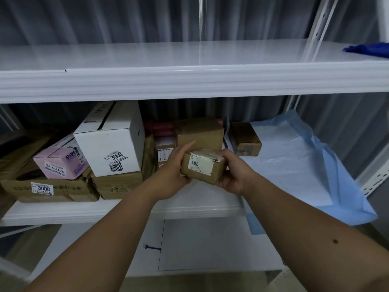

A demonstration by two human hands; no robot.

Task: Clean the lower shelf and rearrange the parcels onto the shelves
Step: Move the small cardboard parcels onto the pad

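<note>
Both hands, left hand point(172, 172) and right hand point(232, 175), clasped the small parcel point(203, 165) from opposite sides, fingers curled around it, presumably for carrying steadily to the shelf point(189, 81)

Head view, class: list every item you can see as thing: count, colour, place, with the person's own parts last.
upper shelf: one, white, top
blue cloth: one, dark blue, upper shelf, right edge
middle shelf: one, white, centre
white box: one, white, stacked left
pink box: one, pink, left
blue sheet: one, pale blue, right, overhanging
small brown parcel: one, brown, held between both hands
left hand: one, grip on parcel
right hand: one, grip on parcel
</note>
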